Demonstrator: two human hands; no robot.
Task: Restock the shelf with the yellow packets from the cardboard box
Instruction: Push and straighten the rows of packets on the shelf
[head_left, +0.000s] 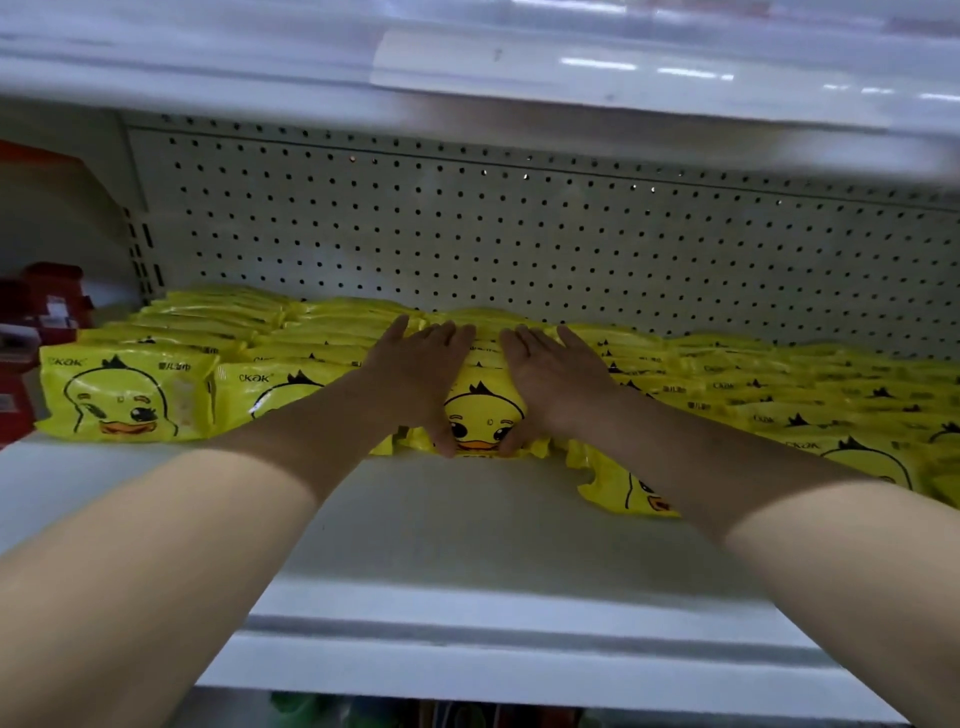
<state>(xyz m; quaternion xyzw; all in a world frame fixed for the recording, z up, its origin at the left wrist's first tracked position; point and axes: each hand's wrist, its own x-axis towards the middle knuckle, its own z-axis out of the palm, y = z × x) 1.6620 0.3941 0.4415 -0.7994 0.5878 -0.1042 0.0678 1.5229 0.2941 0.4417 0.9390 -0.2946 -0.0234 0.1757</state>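
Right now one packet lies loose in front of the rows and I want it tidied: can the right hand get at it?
Probably yes. The loose packet lies uncovered on the shelf under the right forearm; the right hand would have to leave the middle row it presses and draw back.

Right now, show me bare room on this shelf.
Free: the shelf strip between the yellow packets and the front lip, widest in front of the left hand and right hand. Crowded: packet rows reach the pegboard; a loose packet juts forward at right; red goods border the left end.
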